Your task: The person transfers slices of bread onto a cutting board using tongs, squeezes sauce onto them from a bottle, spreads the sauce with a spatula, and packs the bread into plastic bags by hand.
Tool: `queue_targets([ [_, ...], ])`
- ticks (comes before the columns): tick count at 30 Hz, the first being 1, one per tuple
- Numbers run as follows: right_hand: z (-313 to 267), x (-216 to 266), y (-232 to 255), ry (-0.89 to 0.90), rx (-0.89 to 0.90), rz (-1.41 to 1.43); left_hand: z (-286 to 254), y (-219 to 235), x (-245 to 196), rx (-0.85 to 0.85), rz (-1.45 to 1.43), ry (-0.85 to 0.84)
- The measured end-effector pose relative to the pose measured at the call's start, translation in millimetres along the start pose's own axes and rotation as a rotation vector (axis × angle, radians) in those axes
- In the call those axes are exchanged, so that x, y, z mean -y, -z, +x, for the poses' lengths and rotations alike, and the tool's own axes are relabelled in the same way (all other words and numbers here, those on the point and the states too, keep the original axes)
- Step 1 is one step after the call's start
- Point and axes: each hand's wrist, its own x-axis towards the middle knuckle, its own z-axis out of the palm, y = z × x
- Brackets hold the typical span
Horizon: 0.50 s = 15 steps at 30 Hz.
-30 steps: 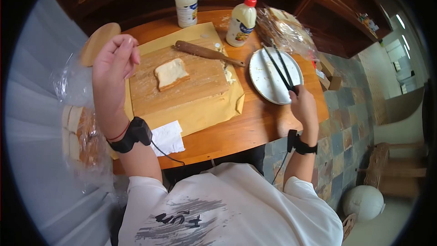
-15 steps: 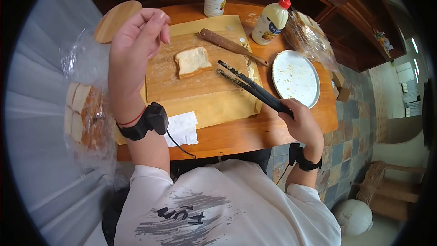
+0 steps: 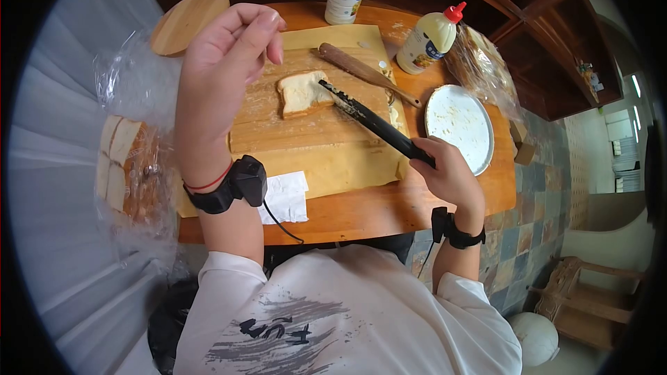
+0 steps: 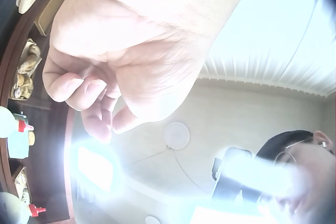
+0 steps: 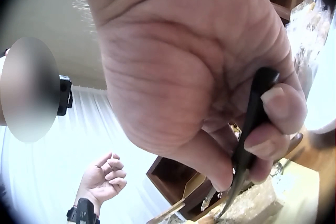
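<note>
A person in a white printed T-shirt sits at a wooden table, the right hand curled round the handle end of a pair of black tongs, whose closed tips reach across to touch the right edge of a slice of white bread lying flat on a flour-dusted wooden cutting board. The right wrist view shows the thumb and fingers wrapped tightly round the dark handle. The left hand is raised above the board's left side, holding nothing, its fingers loosely bent and fingertips drawn close together, a posture the left wrist view confirms. The board rests on a sheet of tan paper, with a wooden-handled spreader lying diagonally along its far right corner. Beyond the board stand two squeeze bottles with red caps, one near the far edge of the table and one just beside a crumb-flecked white plate at the right. A white paper napkin lies near the table's front edge, a round wooden lid sits at the far left, and a clear bag of sliced bread rests at the person's left
</note>
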Motion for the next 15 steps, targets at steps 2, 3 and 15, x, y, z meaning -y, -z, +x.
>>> queue_targets([
  [2,8.1,2.2,-1.8,-0.013,0.018,-0.011,0.7,0.1,0.6,0.006,-0.004,-0.002],
  [3,13.0,2.8,-2.9,-0.012,0.019,-0.01,0.9,-0.2,0.9,0.005,-0.004,-0.002],
  [15,61.5,4.8,-29.4,-0.157,0.045,0.223,0.5,1.4,1.5,0.025,-0.007,0.0],
])
